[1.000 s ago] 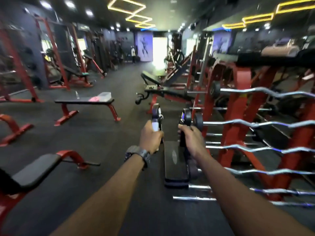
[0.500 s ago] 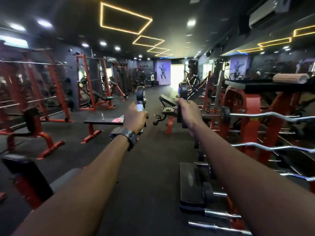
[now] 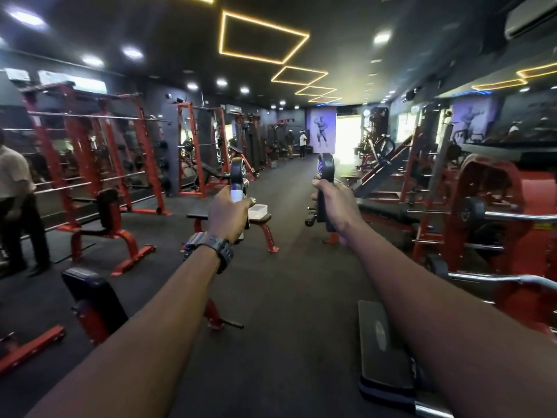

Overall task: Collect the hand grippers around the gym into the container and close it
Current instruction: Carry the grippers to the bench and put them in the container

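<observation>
Both arms are stretched out in front of me, each fist holding a hand gripper upright. My left hand, with a black watch on the wrist, is closed around a gripper with a black ring top and pale handle. My right hand is closed around a black hand gripper with a bluish spring. A clear plastic container sits on a flat red-legged bench just beyond my left hand, partly hidden by it.
A dark rubber floor aisle runs ahead between red racks on the left and a red barbell rack on the right. A red seat stands near left. A person stands at far left; others are far down the aisle.
The view has tilted upward and shifted left, so the bench with the container now lies straight ahead and closer. Both hands have kept their grippers and moved further apart.
</observation>
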### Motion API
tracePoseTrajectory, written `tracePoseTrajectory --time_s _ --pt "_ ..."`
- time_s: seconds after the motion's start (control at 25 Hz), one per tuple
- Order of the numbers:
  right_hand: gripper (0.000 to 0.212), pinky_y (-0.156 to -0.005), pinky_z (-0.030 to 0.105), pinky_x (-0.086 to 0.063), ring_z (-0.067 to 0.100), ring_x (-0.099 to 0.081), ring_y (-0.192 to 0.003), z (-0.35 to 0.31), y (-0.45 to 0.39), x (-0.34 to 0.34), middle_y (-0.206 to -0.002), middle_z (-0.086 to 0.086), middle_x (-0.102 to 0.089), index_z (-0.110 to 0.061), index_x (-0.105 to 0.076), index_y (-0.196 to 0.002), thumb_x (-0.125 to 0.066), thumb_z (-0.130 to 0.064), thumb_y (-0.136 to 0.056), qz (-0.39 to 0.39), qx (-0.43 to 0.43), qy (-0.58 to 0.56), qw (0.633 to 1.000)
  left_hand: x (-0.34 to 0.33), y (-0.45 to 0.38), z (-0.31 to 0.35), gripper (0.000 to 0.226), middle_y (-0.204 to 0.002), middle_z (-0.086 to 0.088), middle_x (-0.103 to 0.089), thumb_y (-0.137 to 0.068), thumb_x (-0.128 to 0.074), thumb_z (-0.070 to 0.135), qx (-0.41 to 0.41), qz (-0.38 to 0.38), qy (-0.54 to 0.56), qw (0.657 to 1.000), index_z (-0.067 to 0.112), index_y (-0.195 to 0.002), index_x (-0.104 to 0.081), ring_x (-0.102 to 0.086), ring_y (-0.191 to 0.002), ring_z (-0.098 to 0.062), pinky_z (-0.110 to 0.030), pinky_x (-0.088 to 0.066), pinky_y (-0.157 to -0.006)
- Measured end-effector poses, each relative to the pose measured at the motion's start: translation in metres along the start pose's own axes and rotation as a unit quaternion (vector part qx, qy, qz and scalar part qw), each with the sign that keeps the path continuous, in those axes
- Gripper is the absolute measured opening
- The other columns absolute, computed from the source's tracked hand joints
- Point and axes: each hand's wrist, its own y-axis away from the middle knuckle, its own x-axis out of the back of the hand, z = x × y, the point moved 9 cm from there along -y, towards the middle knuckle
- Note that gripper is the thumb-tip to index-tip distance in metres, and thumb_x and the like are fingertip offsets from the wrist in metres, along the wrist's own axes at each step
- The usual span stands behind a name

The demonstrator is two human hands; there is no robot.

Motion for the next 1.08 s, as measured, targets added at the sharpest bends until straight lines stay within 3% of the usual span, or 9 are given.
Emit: tracePoseTrajectory --time_s 0.12,0.24,0.44,0.56,0.72,0.8,0.92,1.08 --pt "0.061 -0.094 0.061 -0.054 0.037 -0.072 -0.092 0.018 -0.033 -0.041 -0.083 0.003 -0.072 -0.017 -0.068 -0.092 -0.063 -0.065 -0.055 -0.004 -0.009 0.0 1.0 0.007 -0.043 -0.023 0.021 -0.076 0.007 -0.055 -0.094 -0.066 0.023 -0.002 0.007 0.013 1.0 0.026 -0.078 -0.052 -0.054 -0.073 -0.018 -0.033 -0.043 -0.068" --pt "0.062 -0.094 0.066 -0.054 0.026 -0.066 -0.083 0.046 -0.077 -0.072 -0.082 0.002 -0.072 -0.014 -0.07 -0.096 -0.066 -0.064 -0.059 -0.005 -0.023 0.0 1.0 -0.004 -0.086 -0.051 0.026 -0.079 0.011 -0.053 -0.096 -0.064 0.03 -0.002 -0.001 0.021 1.0 0.033 -0.076 -0.047 -0.05 -0.074 -0.007 -0.032 -0.04 -0.078" --pt "0.058 -0.093 0.056 -0.055 0.022 -0.066 -0.083 0.088 -0.166 -0.098 -0.084 0.001 -0.074 -0.016 -0.069 -0.09 -0.063 -0.065 -0.06 -0.001 -0.019 0.019 1.0 -0.044 -0.169 -0.109 0.024 -0.085 0.002 -0.061 -0.099 -0.057 0.041 0.002 0.008 0.037 0.999 0.025 -0.082 -0.058 -0.055 -0.083 -0.019 -0.033 -0.043 -0.074" --pt "0.054 -0.09 0.049 -0.054 0.022 -0.068 -0.087 0.11 -0.246 -0.109 -0.089 0.0 -0.075 -0.018 -0.068 -0.092 -0.062 -0.064 -0.065 -0.006 -0.017 0.029 0.999 -0.078 -0.236 -0.145 0.041 -0.089 -0.005 -0.063 -0.1 -0.053 0.048 0.014 0.02 0.028 0.999 0.01 -0.089 -0.064 -0.055 -0.082 -0.021 -0.037 -0.041 -0.075" --pt "0.062 -0.077 0.041 -0.045 0.021 -0.065 -0.085 0.131 -0.355 -0.136 -0.084 -0.008 -0.072 -0.02 -0.069 -0.095 -0.059 -0.07 -0.06 -0.016 -0.021 0.035 0.999 -0.12 -0.33 -0.178 0.041 -0.08 -0.002 -0.059 -0.1 -0.051 0.05 0.024 0.039 0.035 0.998 0.015 -0.08 -0.059 -0.052 -0.078 -0.021 -0.037 -0.036 -0.072" --pt "0.064 -0.079 0.043 -0.048 0.02 -0.067 -0.086 0.149 -0.408 -0.157 -0.086 -0.007 -0.074 -0.019 -0.07 -0.096 -0.059 -0.071 -0.06 -0.02 -0.021 0.041 0.999 -0.14 -0.377 -0.201 0.041 -0.076 0.0 -0.055 -0.101 -0.05 0.048 0.03 0.041 0.038 0.998 0.016 -0.077 -0.056 -0.049 -0.074 -0.018 -0.036 -0.035 -0.069" --pt "0.068 -0.093 0.052 -0.053 0.022 -0.071 -0.09 0.187 -0.488 -0.196 -0.086 -0.004 -0.078 -0.016 -0.071 -0.097 -0.06 -0.072 -0.06 -0.022 -0.018 0.055 0.998 -0.169 -0.453 -0.247 0.04 -0.077 -0.002 -0.055 -0.102 -0.049 0.047 0.032 0.033 0.038 0.998 0.016 -0.077 -0.057 -0.049 -0.074 -0.018 -0.035 -0.035 -0.068" --pt "0.069 -0.094 0.053 -0.053 0.019 -0.069 -0.086 0.232 -0.588 -0.247 -0.085 -0.004 -0.075 -0.016 -0.071 -0.098 -0.061 -0.07 -0.057 -0.018 -0.011 0.055 0.998 -0.199 -0.56 -0.312 0.038 -0.075 0.002 -0.055 -0.103 -0.047 0.046 0.019 0.016 0.036 0.999 0.021 -0.076 -0.055 -0.049 -0.071 -0.015 -0.032 -0.034 -0.065"
